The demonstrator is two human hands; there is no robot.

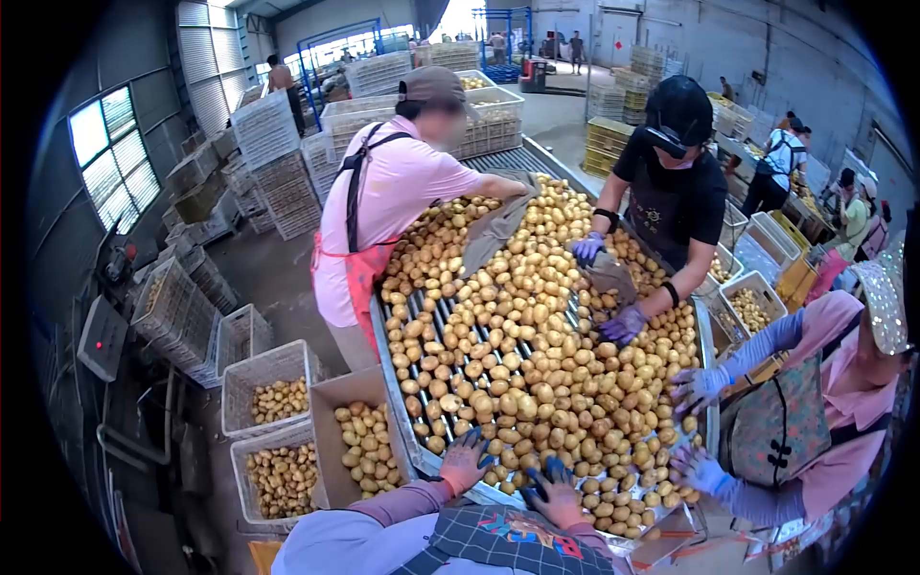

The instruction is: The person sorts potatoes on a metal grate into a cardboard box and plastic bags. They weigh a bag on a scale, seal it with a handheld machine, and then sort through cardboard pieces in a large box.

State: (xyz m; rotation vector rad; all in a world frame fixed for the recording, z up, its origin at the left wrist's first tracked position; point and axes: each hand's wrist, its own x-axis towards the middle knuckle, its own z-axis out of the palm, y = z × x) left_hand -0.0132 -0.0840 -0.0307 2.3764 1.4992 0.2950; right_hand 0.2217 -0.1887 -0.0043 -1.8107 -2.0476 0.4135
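Washed-looking potatoes [537, 383] cover a metal roller table [428, 309]. My left hand [464, 462], in a pink glove with dark blue fingers, rests at the table's near edge beside the potatoes, fingers spread. To its right, my right hand [556, 495] wears the same kind of glove and lies at the near edge of the pile, fingers apart and touching potatoes. Neither hand is seen gripping one. A checked apron [517, 541] covers my front.
Across the table, one co-worker in pink [393, 192] and another in black [671, 182] handle grey cloths among the potatoes. A third person's gloved hands [700, 470] reach in from the right. Potato-filled crates [273, 383] and a cardboard box [331, 431] stand at the left.
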